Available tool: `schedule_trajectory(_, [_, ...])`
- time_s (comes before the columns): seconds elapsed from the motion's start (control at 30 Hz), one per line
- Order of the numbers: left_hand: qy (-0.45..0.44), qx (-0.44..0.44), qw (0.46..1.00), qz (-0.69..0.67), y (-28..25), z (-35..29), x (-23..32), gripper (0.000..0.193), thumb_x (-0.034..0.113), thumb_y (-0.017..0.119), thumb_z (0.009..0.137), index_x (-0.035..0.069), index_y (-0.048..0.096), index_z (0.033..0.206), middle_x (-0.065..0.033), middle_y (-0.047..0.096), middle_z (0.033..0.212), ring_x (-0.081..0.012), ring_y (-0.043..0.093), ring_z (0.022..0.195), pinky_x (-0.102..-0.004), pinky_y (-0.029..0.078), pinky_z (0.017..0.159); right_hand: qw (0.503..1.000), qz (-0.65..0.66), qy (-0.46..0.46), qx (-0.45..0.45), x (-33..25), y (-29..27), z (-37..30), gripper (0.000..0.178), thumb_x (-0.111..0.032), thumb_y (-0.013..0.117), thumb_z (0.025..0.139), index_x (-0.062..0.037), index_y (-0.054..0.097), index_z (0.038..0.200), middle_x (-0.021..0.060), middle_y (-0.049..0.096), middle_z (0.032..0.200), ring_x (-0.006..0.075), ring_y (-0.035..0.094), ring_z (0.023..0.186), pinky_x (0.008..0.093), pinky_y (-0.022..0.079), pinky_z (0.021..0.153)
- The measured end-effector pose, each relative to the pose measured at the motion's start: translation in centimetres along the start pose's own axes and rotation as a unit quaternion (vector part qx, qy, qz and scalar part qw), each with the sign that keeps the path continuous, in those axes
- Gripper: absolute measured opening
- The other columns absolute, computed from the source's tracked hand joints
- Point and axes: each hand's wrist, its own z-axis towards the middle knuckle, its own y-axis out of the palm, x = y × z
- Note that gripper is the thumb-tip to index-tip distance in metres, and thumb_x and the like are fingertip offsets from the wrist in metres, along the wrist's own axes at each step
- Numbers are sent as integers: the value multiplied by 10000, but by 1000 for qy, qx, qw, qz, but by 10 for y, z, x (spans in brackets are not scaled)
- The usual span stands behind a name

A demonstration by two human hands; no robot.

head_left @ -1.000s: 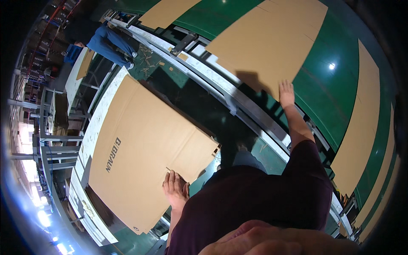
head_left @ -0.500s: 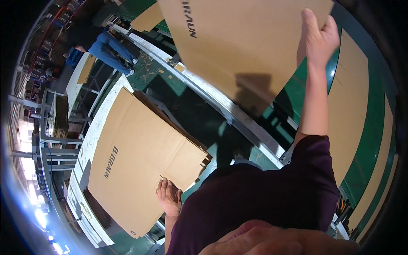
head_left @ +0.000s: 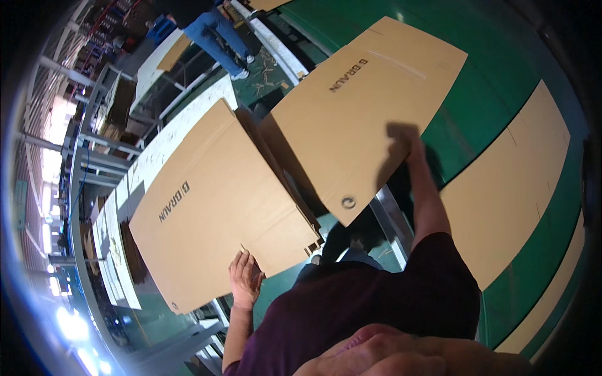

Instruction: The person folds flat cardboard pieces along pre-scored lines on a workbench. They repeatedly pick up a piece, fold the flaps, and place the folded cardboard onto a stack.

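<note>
My right hand point(head_left: 411, 150) gripped the near edge of a flat cardboard sheet point(head_left: 364, 113), held tilted above the green conveyor belt point(head_left: 495, 106). Its lower corner overhung the cardboard stack point(head_left: 219, 207), leaving only a narrow gap between them. My left hand point(head_left: 246, 279) lay open, fingers flat against the stack's near edge. The board was plain brown, smooth and creased, with one round punched hole. Further sheets point(head_left: 508, 194) lay well apart on the belt.

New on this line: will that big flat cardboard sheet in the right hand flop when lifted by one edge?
Probably only a little: the cardboard sheet stays nearly flat though the right hand grips just one edge. It looks light for its size. Its pre-scored crease lines might let it fold there.
</note>
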Motion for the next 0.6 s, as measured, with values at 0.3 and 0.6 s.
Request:
schedule_trajectory(0.3, [19,26,999,-18,-4,4,3,601,121,745,683,14,535,1235,-132,499,1336,-337,437,1255,-462,362,1022,982,-31,-184,6,-220,104,-42,128,-56,676,782,18,625,873,116,652,853,239,650,741,325,537,638])
schedule_trajectory(0.6, [37,79,996,-36,3,-5,-5,564,156,711,724,20,530,1240,-126,491,1347,-306,422,1273,-438,323,1036,978,-96,-150,-108,-160,225,-241,180,25,697,754,-55,628,900,31,623,809,104,595,638,193,390,409])
